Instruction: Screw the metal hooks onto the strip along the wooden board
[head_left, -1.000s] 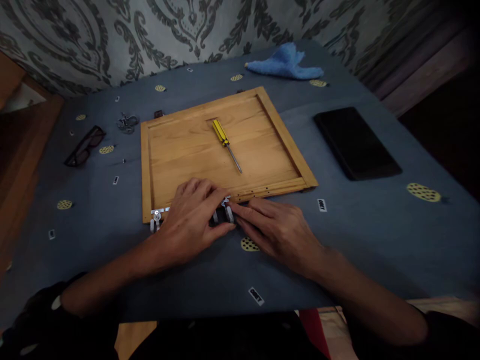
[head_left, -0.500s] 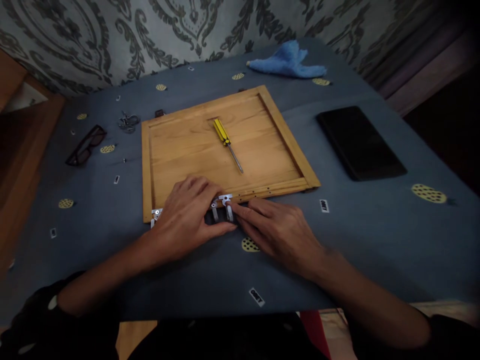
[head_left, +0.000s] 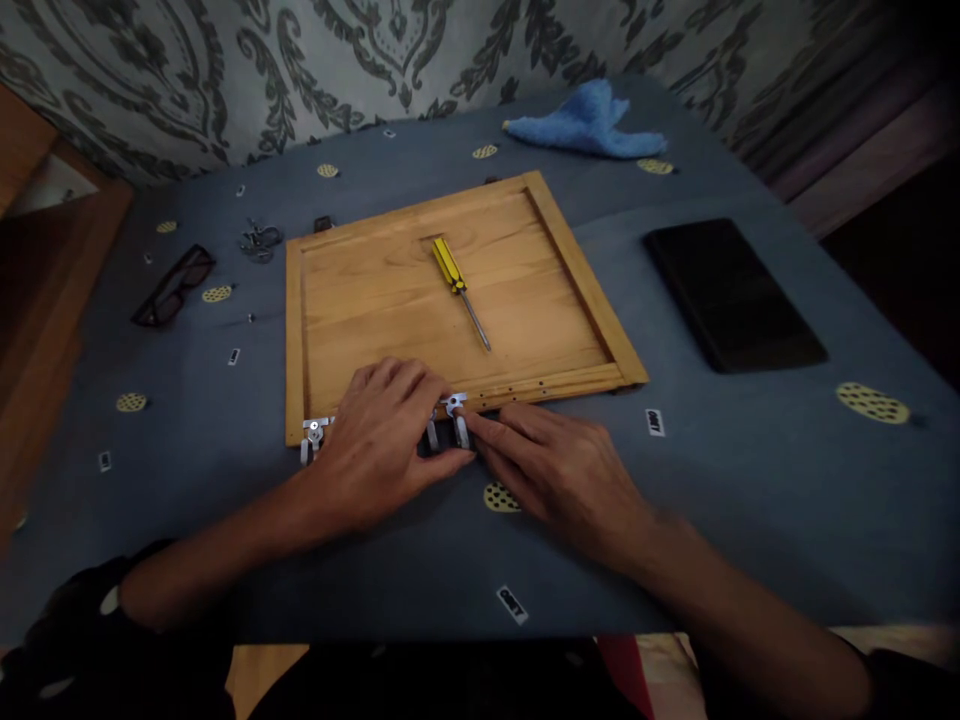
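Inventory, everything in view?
wooden panel: 1, light brown, table centre
screwdriver: 1, yellow handle, on panel
middle hinge: 1, silver, panel's near edge, between hands
corner hinge: 1, silver, panel's near-left corner
glasses: 1, dark, table left
metal parts: small heap, silver, beyond glasses
cloth: 1, blue, far edge
tablet: 1, black, table right
table cover: 1, grey-blue, yellow spots
left hand: 1, bare, pinching middle hinge
right hand: 1, bare, fingertips at middle hinge

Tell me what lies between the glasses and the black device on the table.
In the head view, the wooden panel lies between the glasses and the black device, with a yellow-handled screwdriver resting on it.
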